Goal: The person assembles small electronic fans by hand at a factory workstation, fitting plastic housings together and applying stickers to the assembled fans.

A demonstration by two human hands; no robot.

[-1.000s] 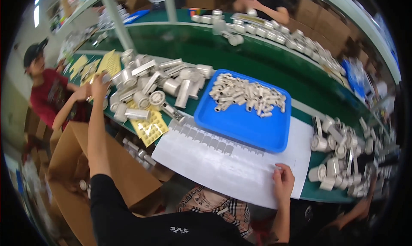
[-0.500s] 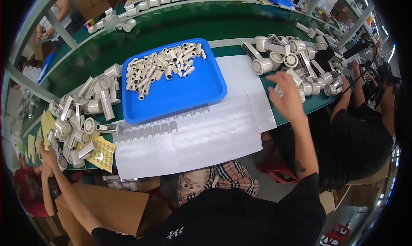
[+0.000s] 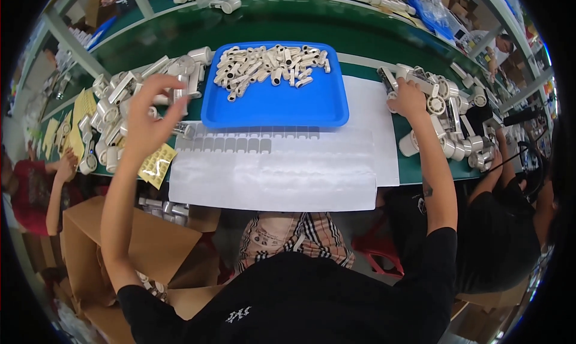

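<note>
My left hand [image 3: 153,113] is raised in front of the left pile of white units [image 3: 108,112], its thumb and fingers spread with nothing between them. Each unit has a round, drum-like head and a long rectangular body. At the left edge of the right pile of similar units [image 3: 441,131], my right hand [image 3: 410,98] has its fingers curled down around a white rectangular unit [image 3: 387,78]; the fingertips are partly hidden. Between the two hands is a blue tray [image 3: 264,113] with many small cream-coloured parts [image 3: 264,68] heaped along its far side.
White sheets [image 3: 276,182] with rows of grey labels cover the near table. A yellow sticker sheet [image 3: 157,164] lies by the left pile. An open cardboard box [image 3: 132,236] stands below at left. Co-workers' hands are at both far sides. A green surface [image 3: 300,20] runs behind.
My left hand has come up and right from the far left edge to over the left pile. My right hand has moved to the right pile's left edge and closed. The view has shifted.
</note>
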